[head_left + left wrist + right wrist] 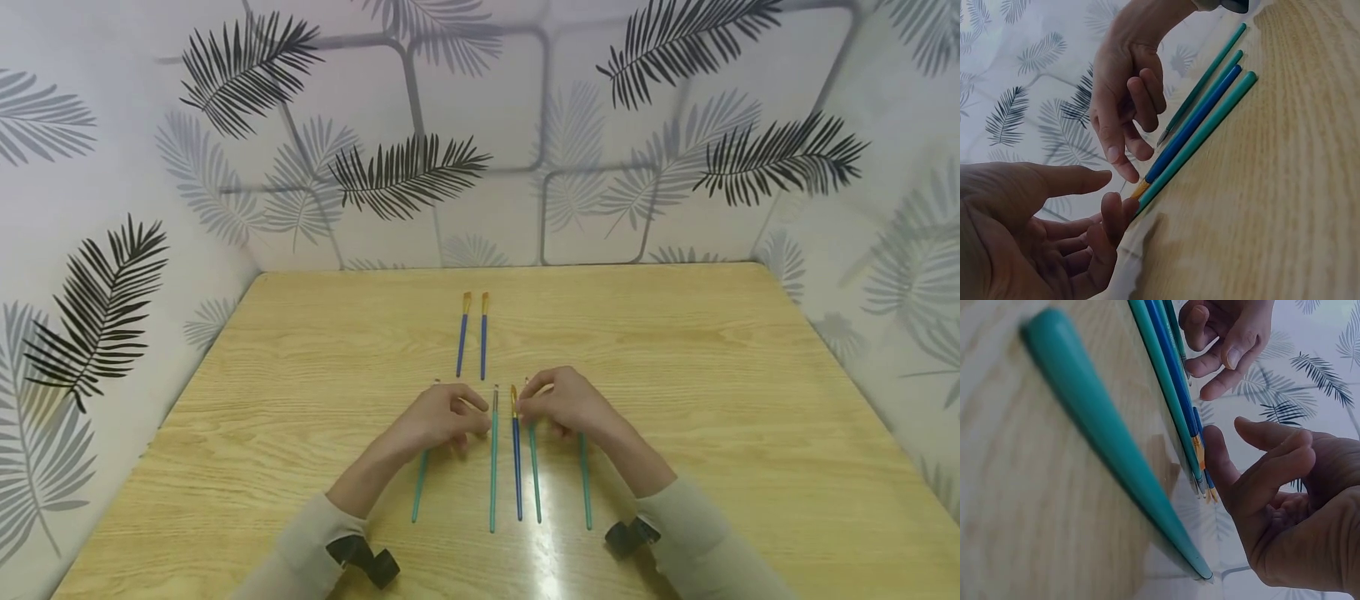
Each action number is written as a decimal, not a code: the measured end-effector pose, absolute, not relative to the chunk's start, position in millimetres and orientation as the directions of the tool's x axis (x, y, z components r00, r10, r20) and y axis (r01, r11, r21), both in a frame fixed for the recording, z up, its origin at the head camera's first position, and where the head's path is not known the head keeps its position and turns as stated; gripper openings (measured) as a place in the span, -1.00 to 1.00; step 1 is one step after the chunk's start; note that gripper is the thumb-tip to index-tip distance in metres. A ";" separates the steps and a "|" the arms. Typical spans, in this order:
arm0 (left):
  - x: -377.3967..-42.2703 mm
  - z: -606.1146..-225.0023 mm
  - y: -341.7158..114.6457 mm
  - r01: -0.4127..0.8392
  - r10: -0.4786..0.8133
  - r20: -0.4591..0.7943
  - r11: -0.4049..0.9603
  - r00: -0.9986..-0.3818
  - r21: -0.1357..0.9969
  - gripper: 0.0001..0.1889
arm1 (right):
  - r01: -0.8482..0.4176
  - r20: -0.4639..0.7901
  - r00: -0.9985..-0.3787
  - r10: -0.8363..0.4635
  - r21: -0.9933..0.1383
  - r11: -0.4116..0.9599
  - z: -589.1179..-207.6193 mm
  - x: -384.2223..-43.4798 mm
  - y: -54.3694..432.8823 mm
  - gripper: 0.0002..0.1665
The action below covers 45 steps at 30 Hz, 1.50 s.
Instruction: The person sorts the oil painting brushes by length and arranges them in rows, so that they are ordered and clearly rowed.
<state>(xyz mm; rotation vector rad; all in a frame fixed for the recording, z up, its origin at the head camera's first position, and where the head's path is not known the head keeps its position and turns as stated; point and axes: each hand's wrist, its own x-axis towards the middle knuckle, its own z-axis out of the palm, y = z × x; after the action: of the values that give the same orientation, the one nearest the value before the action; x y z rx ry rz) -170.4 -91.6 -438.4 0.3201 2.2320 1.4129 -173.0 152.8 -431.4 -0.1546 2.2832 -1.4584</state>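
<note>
My left hand (441,417) hovers over the table with loosely bent fingers, thumb apart from them. Its fingertips are beside a teal paintbrush (493,479); whether they touch it cannot be told. Under that hand lies another teal paintbrush (420,492), partly hidden. My right hand (568,404) has its fingers near the orange bristles of a blue paintbrush (517,475), thumb and index spread apart in the right wrist view. Beneath it, two more teal paintbrushes, one nearer (535,479) and one farther right (586,487), are partly covered. Neither hand holds anything.
Two blue paintbrushes with orange bristles, one left (462,342) and one right (483,342), lie farther back on the wooden table (300,375). A leaf-patterned wall covering (487,217) stands behind the table's far edge. Both wrists carry dark cameras.
</note>
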 end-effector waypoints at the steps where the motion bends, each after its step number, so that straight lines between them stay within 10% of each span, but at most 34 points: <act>1: -169.8 -439.0 -90.9 -0.058 0.436 -0.268 0.439 -0.859 0.897 -0.66 | 0.137 -0.297 -0.904 -0.307 -0.882 0.451 -431.0 -172.3 152.2 -0.74; 45: -154.8 -434.6 -56.5 0.059 0.289 -0.284 0.788 -0.914 0.613 -0.44 | 0.033 -0.280 -0.912 -0.301 -0.779 0.626 -430.7 -160.9 129.8 -0.85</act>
<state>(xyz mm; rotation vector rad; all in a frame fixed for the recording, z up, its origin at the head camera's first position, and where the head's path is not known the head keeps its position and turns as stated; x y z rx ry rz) -154.8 -56.5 -434.6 0.2643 2.6140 0.8783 -160.9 129.8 -430.7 -0.2131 2.4659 -1.1919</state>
